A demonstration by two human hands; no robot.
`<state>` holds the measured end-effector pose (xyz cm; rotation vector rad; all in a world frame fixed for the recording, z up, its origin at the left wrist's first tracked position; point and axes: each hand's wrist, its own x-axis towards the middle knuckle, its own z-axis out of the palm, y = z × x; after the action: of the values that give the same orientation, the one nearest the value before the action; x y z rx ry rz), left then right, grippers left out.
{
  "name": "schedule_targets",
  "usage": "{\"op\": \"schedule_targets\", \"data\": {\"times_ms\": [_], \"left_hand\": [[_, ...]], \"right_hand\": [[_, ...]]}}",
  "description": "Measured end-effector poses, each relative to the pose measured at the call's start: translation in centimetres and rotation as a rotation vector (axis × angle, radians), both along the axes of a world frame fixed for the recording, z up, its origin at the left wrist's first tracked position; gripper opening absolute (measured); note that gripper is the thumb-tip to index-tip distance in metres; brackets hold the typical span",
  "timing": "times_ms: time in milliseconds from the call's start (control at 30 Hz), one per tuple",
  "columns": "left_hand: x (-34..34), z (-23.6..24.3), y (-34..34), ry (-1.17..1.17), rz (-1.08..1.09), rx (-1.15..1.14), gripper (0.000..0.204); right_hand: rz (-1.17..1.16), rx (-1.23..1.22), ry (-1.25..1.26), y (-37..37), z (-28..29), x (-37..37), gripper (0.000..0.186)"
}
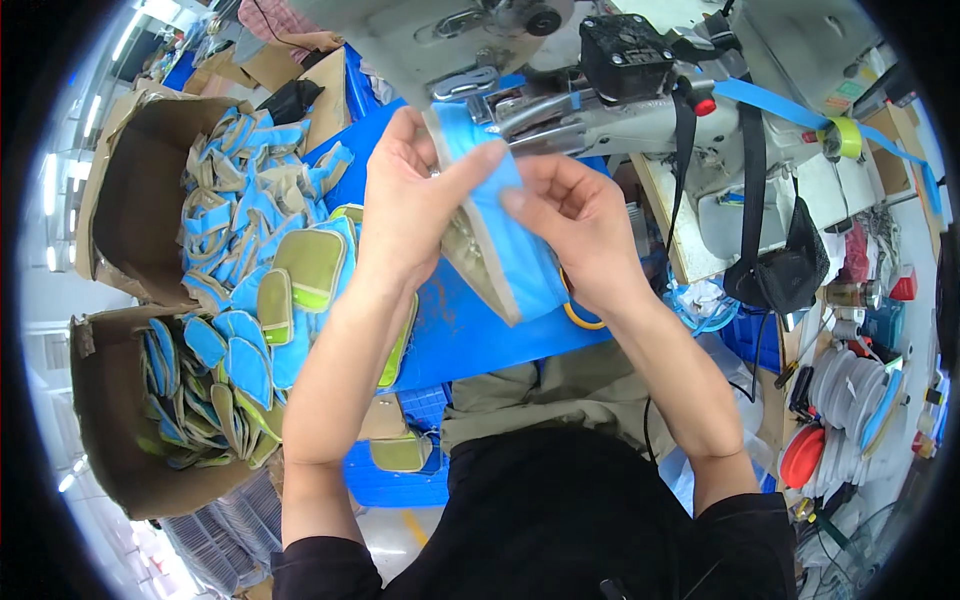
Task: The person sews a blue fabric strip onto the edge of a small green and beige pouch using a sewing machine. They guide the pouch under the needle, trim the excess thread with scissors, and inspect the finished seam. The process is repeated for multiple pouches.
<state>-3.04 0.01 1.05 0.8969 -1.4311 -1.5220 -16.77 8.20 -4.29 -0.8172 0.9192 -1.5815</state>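
A bright blue fabric piece with beige edging (520,265) is held up in front of the sewing machine (450,45), above the blue work table. My left hand (415,205) pinches its upper left part, with the thumb lying across the blue face and the fingers behind. My right hand (580,220) grips the right edge between thumb and curled fingers. The piece hangs down at a slant, its beige, wrinkled underside partly showing on the left. A yellow ring-shaped handle (585,318) lies on the table below my right hand.
At left, cardboard boxes (140,180) stand by heaps of blue and beige strips (250,190) and green and blue fabric panels (310,265). Blue tape (765,103) runs through a yellow-green roll (845,138) on the right. Black straps (752,170) hang beside the machine.
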Motion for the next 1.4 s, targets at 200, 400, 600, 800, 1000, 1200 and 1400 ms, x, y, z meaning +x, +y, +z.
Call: {"op": "schedule_targets", "data": {"times_ms": [200,400,600,800,1000,1200,1400], "left_hand": [[1.7,-0.8,-0.6,0.100,-0.041,0.226,0.023],[2.4,-1.5,-1.3,0.208,-0.054,0.544,0.019],[2.6,-1.3,-1.0,0.252,-0.088,0.609,0.023],[0.8,0.0,0.7,0.017,-0.061,0.261,0.027],[0.1,0.2,2.1,-0.020,-0.006,0.191,0.033],[0.1,-0.1,2.3,0.024,-0.006,0.184,0.035],[0.0,0.3,2.2,-0.015,0.008,0.177,0.036]], "right_hand": [[-0.083,-0.042,0.210,0.7,0.1,0.1,0.035],[-0.159,-0.125,0.264,1.2,0.3,0.7,0.038],[-0.164,-0.127,0.258,1.3,0.1,0.7,0.036],[-0.125,-0.169,0.145,0.7,-1.3,1.1,0.037],[0.016,-0.113,-0.062,1.3,-0.8,0.9,0.032],[0.042,-0.070,-0.118,1.6,-0.1,1.1,0.036],[0.024,-0.047,-0.118,1.6,-0.3,1.3,0.035]]}}
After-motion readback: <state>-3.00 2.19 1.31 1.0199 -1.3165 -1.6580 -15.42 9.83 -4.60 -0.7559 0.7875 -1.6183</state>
